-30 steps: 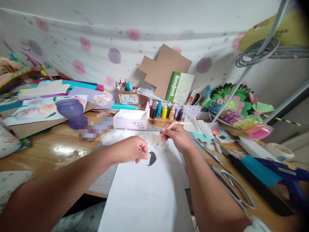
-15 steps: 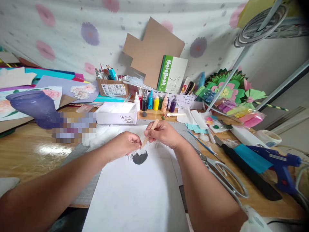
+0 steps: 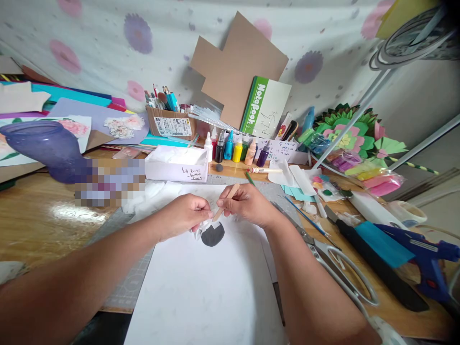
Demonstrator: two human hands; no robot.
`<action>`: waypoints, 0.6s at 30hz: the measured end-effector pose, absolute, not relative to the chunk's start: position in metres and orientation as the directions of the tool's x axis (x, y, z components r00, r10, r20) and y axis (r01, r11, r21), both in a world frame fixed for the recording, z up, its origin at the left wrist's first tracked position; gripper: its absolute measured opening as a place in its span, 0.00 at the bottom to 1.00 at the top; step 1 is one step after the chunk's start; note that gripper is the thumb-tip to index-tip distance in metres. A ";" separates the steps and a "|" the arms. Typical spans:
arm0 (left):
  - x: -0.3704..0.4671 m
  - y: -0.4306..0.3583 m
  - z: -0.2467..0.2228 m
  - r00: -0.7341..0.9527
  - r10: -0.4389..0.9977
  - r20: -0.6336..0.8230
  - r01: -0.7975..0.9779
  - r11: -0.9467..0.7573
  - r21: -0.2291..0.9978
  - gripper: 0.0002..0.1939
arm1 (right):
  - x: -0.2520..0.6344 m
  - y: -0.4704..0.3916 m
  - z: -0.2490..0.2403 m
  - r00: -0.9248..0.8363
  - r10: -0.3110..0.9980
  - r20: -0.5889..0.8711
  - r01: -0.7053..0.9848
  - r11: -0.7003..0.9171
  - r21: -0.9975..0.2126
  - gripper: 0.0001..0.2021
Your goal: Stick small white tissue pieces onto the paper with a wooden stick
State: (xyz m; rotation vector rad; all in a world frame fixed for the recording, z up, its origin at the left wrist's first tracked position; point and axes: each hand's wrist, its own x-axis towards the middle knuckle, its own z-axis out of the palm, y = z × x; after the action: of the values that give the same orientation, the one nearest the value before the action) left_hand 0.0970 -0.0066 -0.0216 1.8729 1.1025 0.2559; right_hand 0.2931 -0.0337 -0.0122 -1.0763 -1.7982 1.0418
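My right hand (image 3: 244, 203) is closed around a flat wooden craft stick (image 3: 225, 201), whose lower end slants down toward a dark grey round shape (image 3: 213, 235) on a white sheet (image 3: 201, 292). Beside it, my left hand (image 3: 187, 213) is pinched on a crumpled bit of white tissue-like material (image 3: 198, 232) at the shape's upper left. The fingertips of both hands are close together, partly hiding the top of the shape. Loose white fluffy material (image 3: 143, 197) lies behind the left hand.
Paint bottles (image 3: 237, 149) and a white box (image 3: 176, 163) stand behind the sheet. On the right lie scissors (image 3: 345, 270), a black-handled knife (image 3: 381, 268) and a blue glue gun (image 3: 424, 254). A purple vase-like vessel (image 3: 46, 148) is at left.
The view has shifted, so the background sits further right and slightly higher. Both hands keep their holds, and the stick leans slightly more to the right.
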 end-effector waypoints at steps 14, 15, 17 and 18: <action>0.048 -0.010 -0.007 0.491 0.858 -0.151 0.614 -0.218 0.759 0.17 | 0.267 -0.033 -0.009 -0.068 0.976 0.207 0.305 0.218 -0.927 0.12; 0.038 -0.008 -0.007 0.454 0.882 -0.126 0.634 -0.220 0.742 0.17 | 0.271 -0.030 -0.011 -0.016 0.977 0.212 0.259 0.209 -0.943 0.11; 0.013 -0.001 -0.009 0.339 0.936 -0.099 0.692 -0.176 0.700 0.17 | 0.279 -0.026 -0.014 0.089 0.971 0.224 0.165 0.207 -0.964 0.12; -0.001 0.005 -0.012 0.303 0.950 -0.070 0.710 -0.177 0.682 0.16 | 0.281 -0.024 -0.015 0.137 0.964 0.229 0.126 0.212 -0.969 0.12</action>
State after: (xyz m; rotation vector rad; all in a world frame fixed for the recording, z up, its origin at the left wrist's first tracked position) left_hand -0.0015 0.0046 -0.0120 1.9570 1.4712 0.5016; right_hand 0.2814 -0.0240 -0.0148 -1.1885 -1.2727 0.8807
